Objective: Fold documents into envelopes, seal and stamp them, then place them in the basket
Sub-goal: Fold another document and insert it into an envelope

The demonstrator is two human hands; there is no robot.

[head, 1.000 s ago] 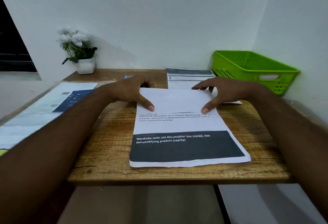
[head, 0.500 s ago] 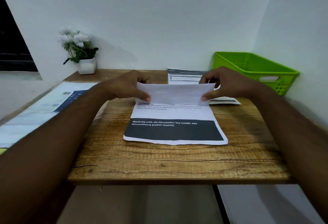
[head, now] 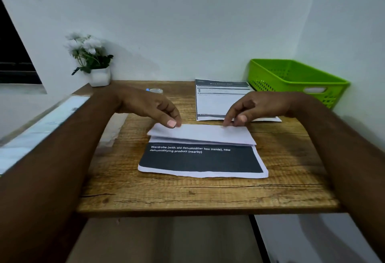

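A printed document (head: 202, 159) lies in the middle of the wooden table (head: 187, 194), its far part folded over toward me so a white flap covers the text above the dark band. My left hand (head: 152, 106) pinches the flap's far left edge between thumb and fingers. At the far right edge of the flap my right hand (head: 254, 106) pinches it the same way. A green plastic basket (head: 295, 79) stands at the back right corner of the table.
Another printed sheet (head: 220, 100) lies flat behind the folded one, next to the basket. A white pot of flowers (head: 93, 62) stands at the back left. A small roll of tape (head: 156, 91) shows behind my left hand. Papers (head: 39, 127) lie on a surface to the left.
The folded part has been rolled over toward me a second time, so only the dark band shows. Both hands moved with the fold, from pressing the paper to pinching its far edge.
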